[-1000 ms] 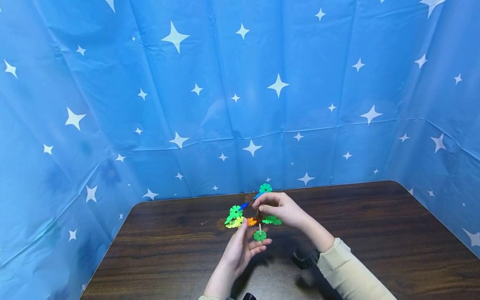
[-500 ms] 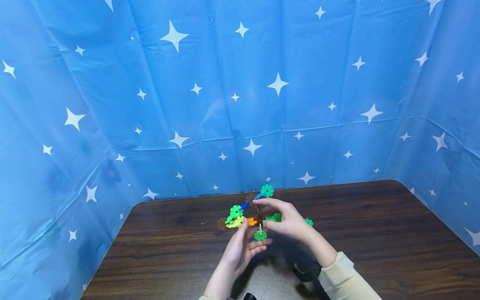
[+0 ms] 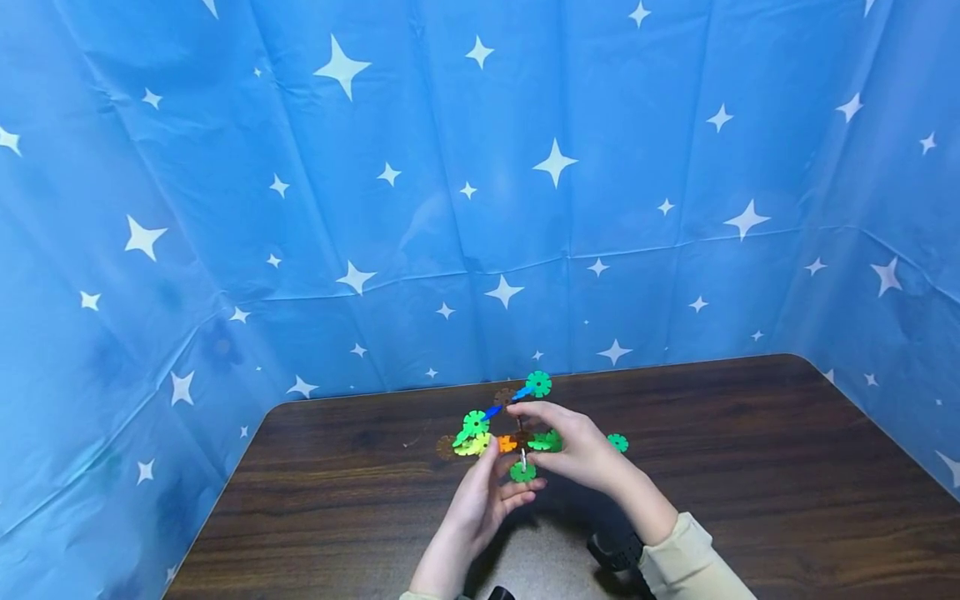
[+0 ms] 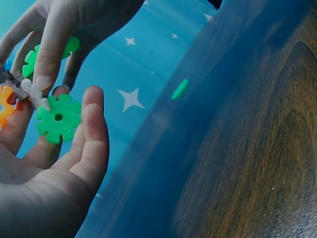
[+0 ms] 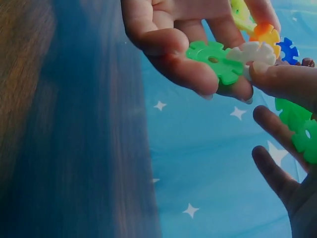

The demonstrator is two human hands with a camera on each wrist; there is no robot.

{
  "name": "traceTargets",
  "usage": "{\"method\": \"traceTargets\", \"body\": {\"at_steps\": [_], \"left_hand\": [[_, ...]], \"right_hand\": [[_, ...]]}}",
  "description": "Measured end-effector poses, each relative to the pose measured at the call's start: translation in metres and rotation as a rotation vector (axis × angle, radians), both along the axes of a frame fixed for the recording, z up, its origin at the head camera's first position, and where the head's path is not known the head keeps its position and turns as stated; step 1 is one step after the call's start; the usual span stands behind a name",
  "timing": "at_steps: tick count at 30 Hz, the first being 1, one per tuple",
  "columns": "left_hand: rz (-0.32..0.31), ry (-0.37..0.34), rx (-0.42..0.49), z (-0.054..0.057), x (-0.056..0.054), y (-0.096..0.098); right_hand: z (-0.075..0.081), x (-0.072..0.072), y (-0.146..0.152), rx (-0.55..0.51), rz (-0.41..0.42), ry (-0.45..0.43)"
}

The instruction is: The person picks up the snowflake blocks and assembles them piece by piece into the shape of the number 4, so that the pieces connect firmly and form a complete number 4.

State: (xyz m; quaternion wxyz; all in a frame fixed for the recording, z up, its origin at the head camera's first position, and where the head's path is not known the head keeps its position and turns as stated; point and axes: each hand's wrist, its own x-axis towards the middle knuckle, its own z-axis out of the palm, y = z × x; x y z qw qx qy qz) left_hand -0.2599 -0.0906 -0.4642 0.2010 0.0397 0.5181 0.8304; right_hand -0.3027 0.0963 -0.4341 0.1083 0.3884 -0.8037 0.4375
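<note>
Between the two hands is a build of notched plastic snowflake discs (image 3: 507,443), joined edge to edge in green, yellow, orange, brown, blue and white. My left hand (image 3: 474,500) holds it from below and the left, thumb at the yellow and orange discs. Its other fingers stretch beneath a low green disc (image 4: 59,118). From the right, my right hand (image 3: 581,446) grips the build's middle. The right thumb presses a white disc (image 5: 252,53), while the index finger reaches the upper brown part. More green discs (image 5: 297,119) show behind the right hand, partly covered.
A single green disc (image 3: 617,442) lies on the dark wood table (image 3: 750,467), right of the right hand. Behind the table's far edge hangs a blue curtain (image 3: 420,208) with white stars. Black wrist devices (image 3: 615,552) sit below the forearms.
My right hand has spread its thumb and index finger, the thumb dropping from the upper brown part to the white disc. The separate green disc has come into sight. The left hand keeps its hold.
</note>
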Motion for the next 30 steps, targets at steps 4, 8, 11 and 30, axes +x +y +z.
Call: {"method": "traceTargets", "body": {"at_steps": [4,8,11,30], "left_hand": [[0.003,-0.010,-0.003,0.0001,0.0000,0.0002],[0.003,-0.006,0.000,-0.0001,0.0000,0.0003],[0.003,-0.003,0.008,-0.0006,-0.0002,0.0003],[0.015,-0.009,0.005,-0.0038,-0.0010,0.0014]], "right_hand": [[-0.0013,-0.0007,0.0002,-0.002,-0.007,0.058],[-0.0035,-0.0015,0.0007,-0.010,-0.021,0.104],[-0.0060,-0.0022,0.0010,-0.023,-0.024,0.135],[-0.0076,-0.0017,0.0009,0.016,-0.034,0.184]]}}
